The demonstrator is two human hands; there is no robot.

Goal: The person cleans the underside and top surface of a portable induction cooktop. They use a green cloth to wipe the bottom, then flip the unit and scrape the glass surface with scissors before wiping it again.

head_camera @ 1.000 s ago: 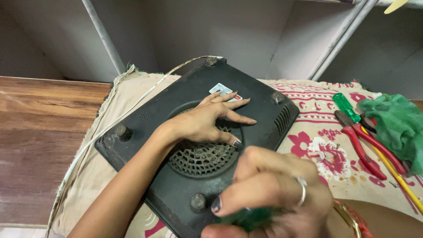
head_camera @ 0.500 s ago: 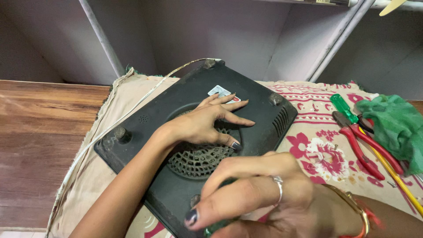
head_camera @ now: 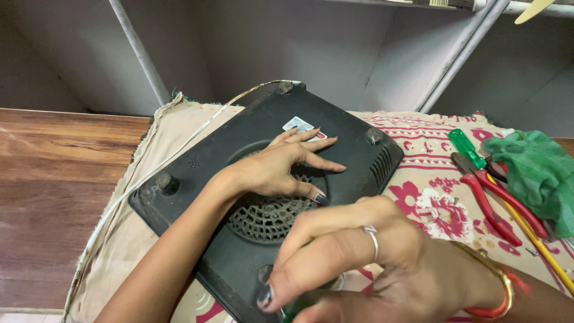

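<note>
The upturned black cooktop [head_camera: 239,251] on the cloth-covered worktop [head_camera: 430,197] is pinned flat by the left hand [head_camera: 272,170], fingers spread, while a green-handled tool [head_camera: 297,311] is clamped in the right hand [head_camera: 365,263] at the near corner foot, best kept upright and steady.

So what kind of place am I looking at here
Likely a home repair spot, not a proper workshop: an upturned black cooktop lies on a flowered cloth over a wooden surface, with red-handled pliers and a green-handled screwdriver beside it.
</note>
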